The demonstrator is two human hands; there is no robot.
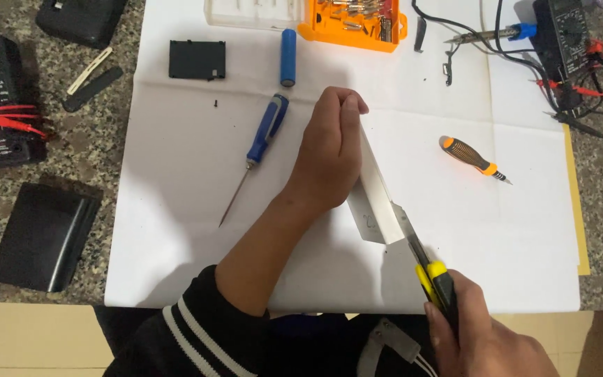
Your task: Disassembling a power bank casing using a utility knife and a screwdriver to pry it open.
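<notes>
Fingers of the left hand (329, 150) pinch a white sheet (375, 195) at frame centre, while right hand (486, 335) fingers clamp yellow-handled scissors (433, 274).

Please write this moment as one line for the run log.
left hand: holds white strip on edge | right hand: grips yellow-black tool, blade at strip's end | surface: white sheet

Silver metal strip and yellow-black cutters over the white sheet

The flat silver strip (375, 199) stands on edge, tilted, above the white sheet (176, 209); the cutters (433, 276) bite its near corner, yellow-and-black handles toward the sheet's front edge.
</notes>
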